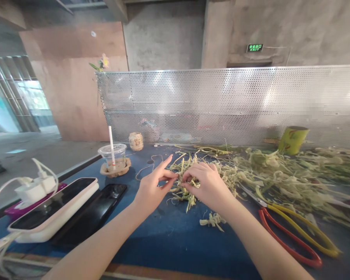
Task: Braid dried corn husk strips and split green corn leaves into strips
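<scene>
Both hands meet over a heap of pale green, dried plant strips (188, 203) in the middle of the table. My left hand (151, 182) pinches at the heap's left side with thumb and index finger, its other fingers raised. Facing it, my right hand (207, 181) has its fingers curled and thumb and fingertips pressed together on the strips. Exactly which strands lie between the fingertips is too small to tell. A small loose clump of strips (212, 221) rests just below the right wrist. Scissors (280, 217) with red and yellow handles lie right of my right forearm.
More dried plant stalks (294, 179) spread over the right side, with a yellow-green can (293, 140) behind. A plastic cup (113, 157) with a straw, a black phone (96, 214), a white-cased device (55, 210) and plugged cables (35, 188) sit left. A perforated metal screen (207, 105) borders the back.
</scene>
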### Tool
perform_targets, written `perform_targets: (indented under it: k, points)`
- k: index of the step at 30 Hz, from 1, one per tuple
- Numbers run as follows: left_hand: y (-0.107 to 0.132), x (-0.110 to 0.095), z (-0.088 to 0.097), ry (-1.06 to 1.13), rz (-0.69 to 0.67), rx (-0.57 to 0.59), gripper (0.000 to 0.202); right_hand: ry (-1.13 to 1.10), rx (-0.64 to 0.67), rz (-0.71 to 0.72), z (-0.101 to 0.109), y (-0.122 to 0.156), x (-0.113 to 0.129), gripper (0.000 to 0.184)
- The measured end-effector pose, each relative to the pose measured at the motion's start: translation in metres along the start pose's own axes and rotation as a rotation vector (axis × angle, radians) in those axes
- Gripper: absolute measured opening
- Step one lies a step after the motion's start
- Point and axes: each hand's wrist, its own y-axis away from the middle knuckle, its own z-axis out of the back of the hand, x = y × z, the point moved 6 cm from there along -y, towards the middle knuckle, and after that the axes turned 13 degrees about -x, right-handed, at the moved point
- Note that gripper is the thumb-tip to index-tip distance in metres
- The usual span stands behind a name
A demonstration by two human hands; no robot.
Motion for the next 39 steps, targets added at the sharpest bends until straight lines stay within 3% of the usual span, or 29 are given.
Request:
perform_targets:
  k: [11,18,21,30,39]
  points:
    - [0.001,0.0,-0.001,0.023,0.013,-0.016,0.056,-0.067,-0.067,-0.106,0.003,-0.001,-0.001,0.004]
    - [-0.003,0.007,-0.002,0.109,0.234,-0.014,0.057,-0.182,-0.053,-0.138,0.003,-0.002,-0.001,0.007]
    - [-0.003,0.005,-0.002,0.156,0.269,-0.009,0.057,-0.253,-0.084,-0.154,0.005,-0.004,-0.002,0.009]
    - [-0.004,0.004,-0.001,0.247,0.287,-0.054,0.059,-0.312,-0.32,-0.209,0.013,-0.003,-0.005,0.011]
    - [0.0,0.0,-0.006,0.13,0.232,0.02,0.055,-0.396,-0.299,-0.306,0.007,-0.001,-0.01,0.015]
